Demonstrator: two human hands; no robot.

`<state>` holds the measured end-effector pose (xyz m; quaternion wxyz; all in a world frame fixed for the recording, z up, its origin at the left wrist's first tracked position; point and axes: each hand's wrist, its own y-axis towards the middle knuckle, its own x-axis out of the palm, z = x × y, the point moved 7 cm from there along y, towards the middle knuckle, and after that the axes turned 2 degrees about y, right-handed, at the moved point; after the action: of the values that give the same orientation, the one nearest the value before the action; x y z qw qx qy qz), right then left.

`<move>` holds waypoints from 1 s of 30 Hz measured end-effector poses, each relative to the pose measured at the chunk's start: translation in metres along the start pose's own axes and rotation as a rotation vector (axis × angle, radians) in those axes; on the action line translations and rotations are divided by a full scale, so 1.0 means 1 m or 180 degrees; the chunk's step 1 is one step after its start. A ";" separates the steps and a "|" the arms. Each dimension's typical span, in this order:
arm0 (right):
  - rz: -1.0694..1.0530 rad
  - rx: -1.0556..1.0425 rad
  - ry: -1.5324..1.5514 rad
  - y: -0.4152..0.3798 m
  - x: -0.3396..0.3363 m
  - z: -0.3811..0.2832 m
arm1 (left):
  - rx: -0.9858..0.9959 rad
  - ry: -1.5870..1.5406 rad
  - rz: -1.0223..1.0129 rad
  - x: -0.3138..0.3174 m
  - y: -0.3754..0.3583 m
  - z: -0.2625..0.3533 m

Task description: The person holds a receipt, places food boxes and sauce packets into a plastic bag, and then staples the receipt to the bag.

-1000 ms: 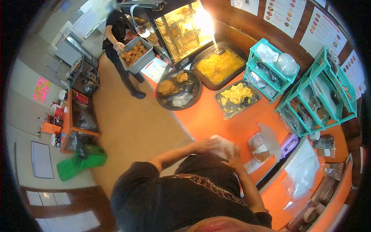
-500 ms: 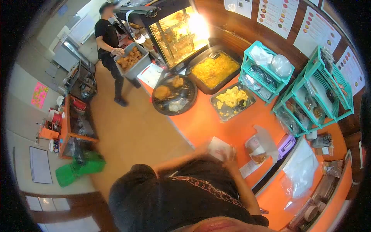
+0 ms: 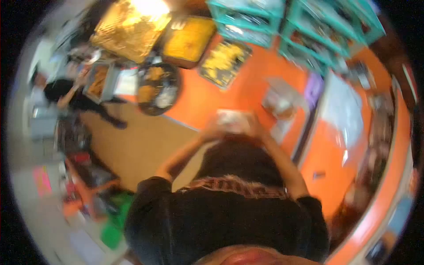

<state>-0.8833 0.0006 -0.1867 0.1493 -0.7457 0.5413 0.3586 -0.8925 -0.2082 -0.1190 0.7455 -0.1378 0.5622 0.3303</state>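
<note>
A white paper packet (image 3: pixel 234 120) with faint reddish print is held in front of my body at the edge of the orange counter (image 3: pixel 194 95). My left hand (image 3: pixel 212 131) grips its left side and my right hand (image 3: pixel 256 125) its right side. Motion smears the fingers, and what is inside the packet cannot be made out. Beyond my right hand lies a clear plastic bag (image 3: pixel 282 99) with something brown in it. A metal tray (image 3: pixel 224 64) of yellow food sits farther up the counter.
A round dark tray (image 3: pixel 160 88) with fried pieces stands at left, below a lit food warmer (image 3: pixel 132 31). Teal baskets (image 3: pixel 304 35) line the back. Another person (image 3: pixel 66 92) holds a grey tub (image 3: pixel 100 81) of fried food. A purple object (image 3: pixel 313 88) lies at right.
The view has tilted down and turned, blurring everything. My hands now hold the packet from both sides, closer to my body's midline. The other person appears farther left, still with the tub.
</note>
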 end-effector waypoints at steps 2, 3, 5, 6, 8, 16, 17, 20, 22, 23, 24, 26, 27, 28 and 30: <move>0.0874 0.0648 0.0524 -0.009 -0.056 0.004 | -0.0547 -0.0140 -0.0170 0.000 0.023 -0.008; 0.1468 0.1049 0.1003 -0.021 -0.096 0.002 | -0.0243 -0.0019 0.0230 -0.014 0.043 0.000; 0.2648 0.1190 -0.0033 -0.052 -0.164 0.002 | -0.0003 -0.0069 0.0894 -0.031 0.080 0.008; 0.3048 0.1141 -0.0756 -0.064 -0.193 0.008 | -0.0039 -0.0214 0.1157 -0.030 0.103 0.004; 0.3294 0.1340 -0.1112 -0.075 -0.236 0.029 | -0.0135 -0.0560 0.1325 -0.026 0.160 0.001; 0.1180 0.2301 -0.0953 -0.054 -0.222 0.122 | -0.1009 -0.0270 0.0000 0.060 0.278 -0.031; 0.1244 0.2225 -0.0931 -0.049 -0.218 0.120 | -0.1197 -0.0541 -0.0018 0.065 0.271 -0.043; 0.1109 0.2443 -0.0902 -0.039 -0.191 0.141 | -0.1562 -0.1070 -0.0108 0.083 0.240 -0.069; 0.1283 0.2317 -0.0653 -0.033 -0.183 0.133 | -0.1292 -0.0806 -0.0251 0.100 0.219 -0.062; 0.1374 0.2245 -0.0540 -0.032 -0.181 0.129 | -0.1037 -0.0546 -0.0314 0.108 0.210 -0.055; 0.1355 0.2307 0.0065 -0.035 -0.172 0.138 | -0.0870 -0.0284 -0.0318 0.114 0.204 -0.046; 0.1304 0.2391 0.1265 -0.039 -0.154 0.158 | -0.0753 -0.0321 -0.0187 0.114 0.199 -0.033; 0.1302 0.2384 0.1980 -0.039 -0.150 0.154 | -0.0745 -0.0488 -0.0077 0.113 0.199 -0.027; 0.1291 0.2368 0.2694 -0.040 -0.146 0.149 | -0.0740 -0.0715 0.0020 0.110 0.198 -0.024; 0.1325 0.2511 0.3673 -0.049 -0.135 0.144 | -0.0747 -0.1284 0.0139 0.109 0.196 -0.020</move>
<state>-0.9138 0.2014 -0.2012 0.0266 -0.5883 0.7535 -0.2924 -1.0183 -0.0374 -0.1945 0.8143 -0.1426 0.3624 0.4303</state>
